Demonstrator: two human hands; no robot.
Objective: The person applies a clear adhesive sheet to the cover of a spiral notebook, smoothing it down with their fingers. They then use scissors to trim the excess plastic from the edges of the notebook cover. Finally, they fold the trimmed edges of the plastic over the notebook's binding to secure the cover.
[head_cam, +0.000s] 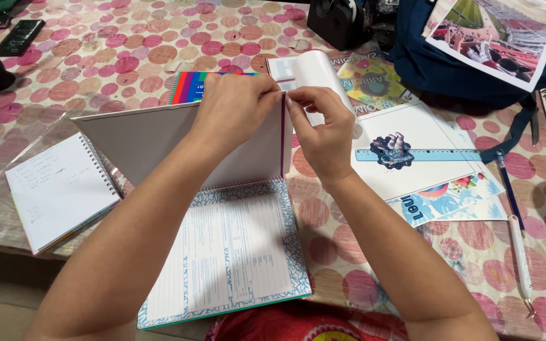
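A spiral notebook (235,252) lies open in front of me, its cover (146,139) raised upright. My left hand (238,110) grips the cover's top right corner. My right hand (323,129) pinches the same edge just beside it, with a strip of clear film (323,72) curling up behind the fingers. The cover's right edge shows a thin dark red line. The fingertips of both hands almost touch at the corner.
A smaller spiral notepad (58,189) lies at left. A striped notebook (191,85) sits behind the cover. Printed sheets (431,177), a blue ruler (437,155), a pen (510,189) and a white tool (519,256) lie at right. A blue bag (450,69) with a photo print sits far right.
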